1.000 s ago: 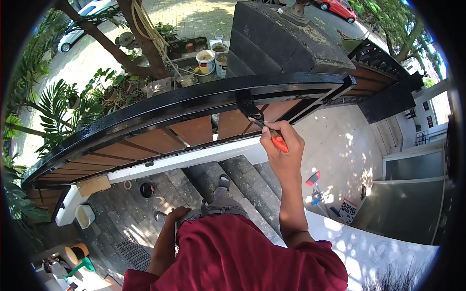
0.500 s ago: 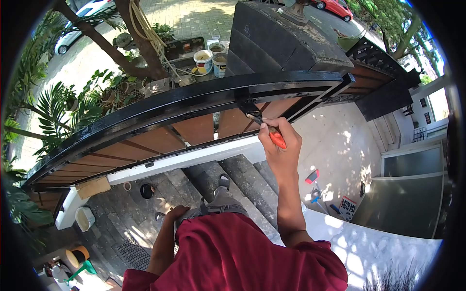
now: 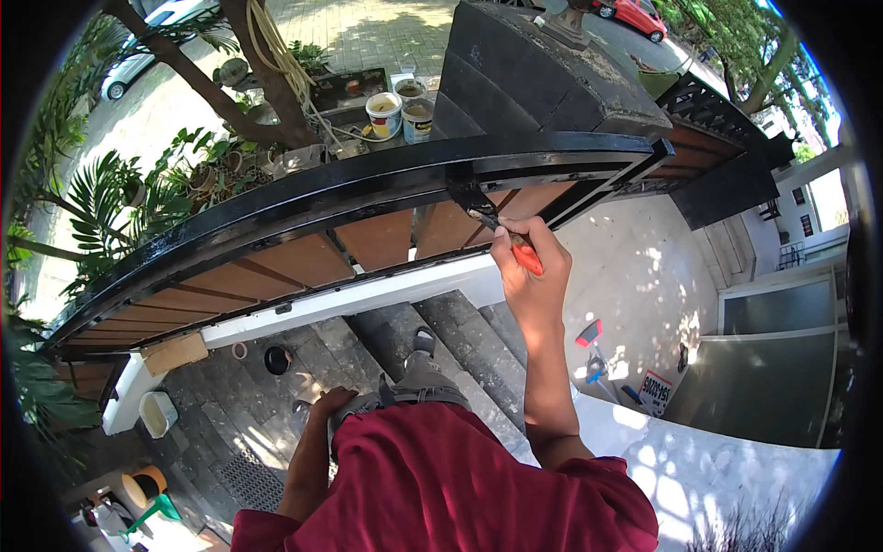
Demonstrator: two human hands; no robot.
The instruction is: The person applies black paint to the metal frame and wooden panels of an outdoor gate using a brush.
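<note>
Fingers (image 3: 509, 232) of the right hand (image 3: 533, 276) pinch a paintbrush (image 3: 520, 248) just above the centre of the frame, its red handle lying beneath them within the hand and its bristle end projecting beyond the fingertips toward the upper left, at the dark bars of a gate (image 3: 377, 175). The left hand (image 3: 334, 401) rests by the trousers (image 3: 432, 382) below and left of centre; how wide its fingers stand, one cannot tell. Paint buckets (image 3: 384, 115) stand at upper centre, beyond the gate.
</note>
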